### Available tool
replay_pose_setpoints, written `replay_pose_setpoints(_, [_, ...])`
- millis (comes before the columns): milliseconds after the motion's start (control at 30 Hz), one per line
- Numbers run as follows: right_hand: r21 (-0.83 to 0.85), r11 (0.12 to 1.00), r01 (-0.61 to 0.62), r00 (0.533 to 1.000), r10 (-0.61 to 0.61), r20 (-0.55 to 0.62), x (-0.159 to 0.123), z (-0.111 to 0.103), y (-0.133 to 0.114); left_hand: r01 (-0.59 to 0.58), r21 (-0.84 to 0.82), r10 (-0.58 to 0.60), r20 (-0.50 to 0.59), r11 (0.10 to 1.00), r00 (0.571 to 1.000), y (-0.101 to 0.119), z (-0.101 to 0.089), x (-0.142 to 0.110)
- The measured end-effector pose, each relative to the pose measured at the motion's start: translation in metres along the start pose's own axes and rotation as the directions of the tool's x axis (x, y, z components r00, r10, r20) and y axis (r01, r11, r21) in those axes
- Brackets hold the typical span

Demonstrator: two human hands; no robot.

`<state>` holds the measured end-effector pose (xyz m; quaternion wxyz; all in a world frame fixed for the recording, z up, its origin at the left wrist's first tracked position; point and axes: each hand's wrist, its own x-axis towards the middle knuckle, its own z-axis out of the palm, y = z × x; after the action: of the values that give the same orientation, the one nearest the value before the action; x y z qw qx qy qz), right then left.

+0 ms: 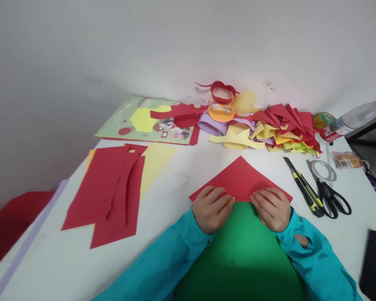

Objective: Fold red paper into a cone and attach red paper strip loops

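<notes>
While the left hand (213,209) pinches one part of its near edge, the right hand (271,207) pinches another, so the flat red paper triangle (240,175) is held between thumbs and curled fingers, with a short gap between the two grips. The triangle lies mostly beyond the knuckles, its peak pointing away from the hands and its two side corners showing past them. It should handle as something light and fairly crisp, easy to crease (and just as easy to crease crookedly), with little weight to keep it in place. The near edge, taken on either side of its middle, seems the surest hold; the free peak would probably bend under a hard push. On the near side of the triangle is a smooth bright-green surface (244,246). Right of the triangle lie a yellow-and-black utility knife (304,188) and black-handled metal scissors (329,198); left of it, overlapping red paper sheets (97,184); beyond it and to the right, a heap of folded red, yellow and green paper pieces (290,121).
</notes>
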<state>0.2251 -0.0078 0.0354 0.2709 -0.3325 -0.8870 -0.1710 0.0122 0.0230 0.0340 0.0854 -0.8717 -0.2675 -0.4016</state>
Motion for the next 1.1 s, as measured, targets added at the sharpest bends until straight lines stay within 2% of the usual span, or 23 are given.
replay_pose_setpoints(333, [-0.093,0.995,-0.046,0.999,0.046,-0.002,-0.011,-0.008,0.015,0.011,0.064,-0.009,-0.039,0.998,0.999,-0.017,-0.007,-0.004])
replay_pose_setpoints(733, [-0.084,0.99,-0.11,0.993,0.106,-0.047,-0.019,-0.008,0.029,0.014,0.181,-0.008,-0.038,0.983,0.999,-0.042,-0.015,-0.01])
replay_pose_setpoints(1100, [-0.032,0.994,-0.108,0.994,0.107,-0.037,-0.022,-0.005,0.03,0.013,0.196,-0.001,-0.064,0.98,0.998,-0.05,-0.019,-0.009])
